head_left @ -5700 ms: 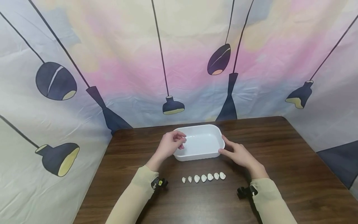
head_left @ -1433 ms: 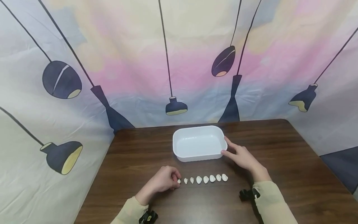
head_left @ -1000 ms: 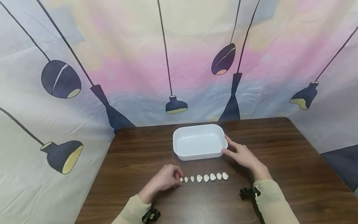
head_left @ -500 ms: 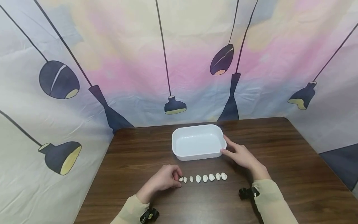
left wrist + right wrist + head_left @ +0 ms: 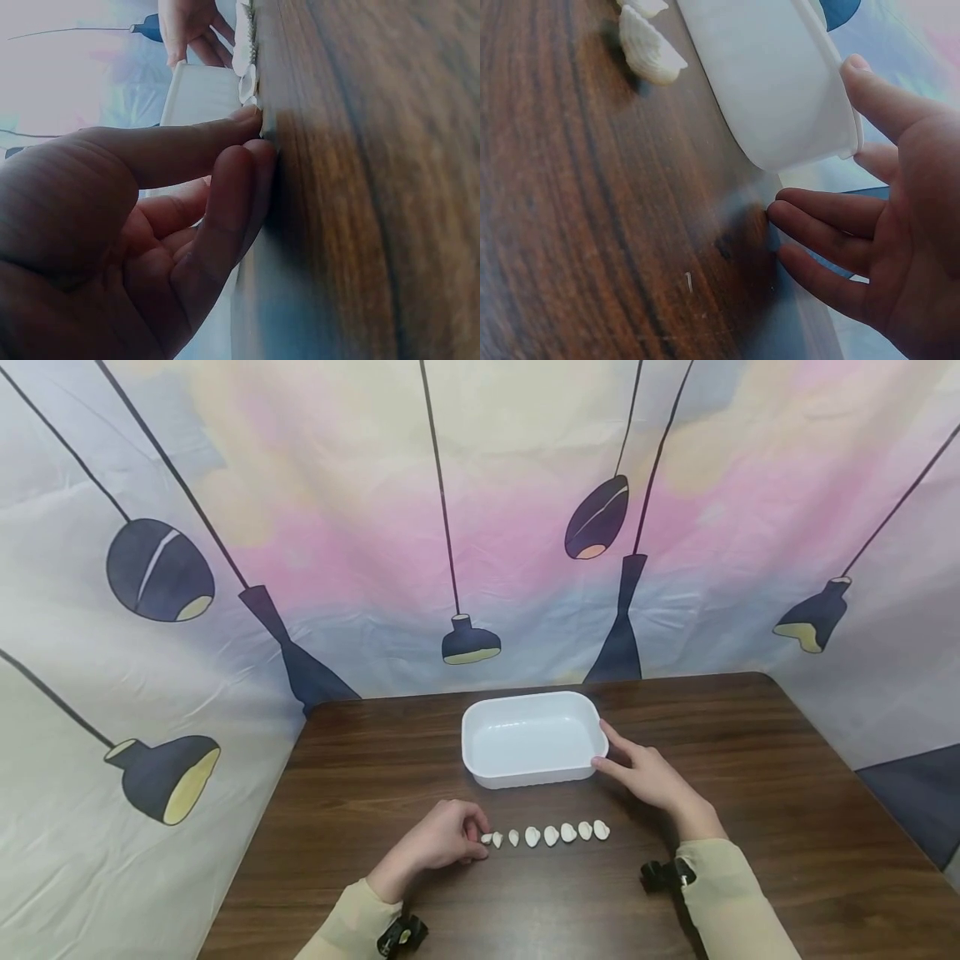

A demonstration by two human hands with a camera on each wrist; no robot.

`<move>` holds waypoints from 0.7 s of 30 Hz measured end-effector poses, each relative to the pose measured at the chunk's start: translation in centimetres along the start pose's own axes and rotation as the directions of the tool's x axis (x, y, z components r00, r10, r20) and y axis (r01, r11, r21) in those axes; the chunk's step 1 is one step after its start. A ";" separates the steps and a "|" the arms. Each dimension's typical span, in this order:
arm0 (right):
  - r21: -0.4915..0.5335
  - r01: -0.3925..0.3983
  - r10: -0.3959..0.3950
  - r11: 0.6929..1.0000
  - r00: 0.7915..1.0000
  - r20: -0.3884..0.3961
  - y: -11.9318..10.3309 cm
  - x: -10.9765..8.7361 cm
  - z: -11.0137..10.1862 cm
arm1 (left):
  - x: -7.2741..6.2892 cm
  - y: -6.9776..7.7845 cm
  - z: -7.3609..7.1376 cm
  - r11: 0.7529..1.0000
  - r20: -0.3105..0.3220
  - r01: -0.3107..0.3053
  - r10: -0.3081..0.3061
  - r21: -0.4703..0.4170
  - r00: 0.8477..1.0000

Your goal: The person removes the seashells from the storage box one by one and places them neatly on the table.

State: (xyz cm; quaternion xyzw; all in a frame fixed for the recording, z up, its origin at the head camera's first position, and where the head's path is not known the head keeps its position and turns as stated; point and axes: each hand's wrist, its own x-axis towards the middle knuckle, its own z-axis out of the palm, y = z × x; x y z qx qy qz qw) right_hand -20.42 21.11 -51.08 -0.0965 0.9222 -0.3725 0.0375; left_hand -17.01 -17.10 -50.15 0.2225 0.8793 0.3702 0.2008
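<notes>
A row of small white seashells (image 5: pixel 532 837) lies on the wooden table, larger at the right end and smaller at the left. My left hand (image 5: pixel 444 837) is at the left end of the row, thumb and forefinger pinching a tiny seashell (image 5: pixel 487 838) close beside its neighbour. In the left wrist view, the thumb and fingertips of the left hand (image 5: pixel 172 202) meet low at the tabletop and mostly hide that shell. Behind the row stands a white rectangular dish (image 5: pixel 534 774). My right hand (image 5: pixel 651 777) holds its right end between thumb and forefinger; the other fingers extend loosely below the rim (image 5: pixel 832 67).
The dark wooden table (image 5: pixel 337 777) ends at a cloth backdrop (image 5: pixel 360 527) printed with hanging lamps. Ridged shells (image 5: pixel 651 49) sit just in front of the dish. Each sleeve carries a black wrist camera (image 5: pixel 402 935).
My left hand has come from over the dish down to the row's left end, bringing a small shell. That shell has since turned and shifted nearer its neighbour. The right hand stays on the dish.
</notes>
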 end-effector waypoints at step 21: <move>0.001 -0.012 0.012 1.000 1.000 0.018 0.1 -0.1 0.6 | -0.8 0.0 0.3 0.998 -0.006 0.058 -0.058 -0.026 0.998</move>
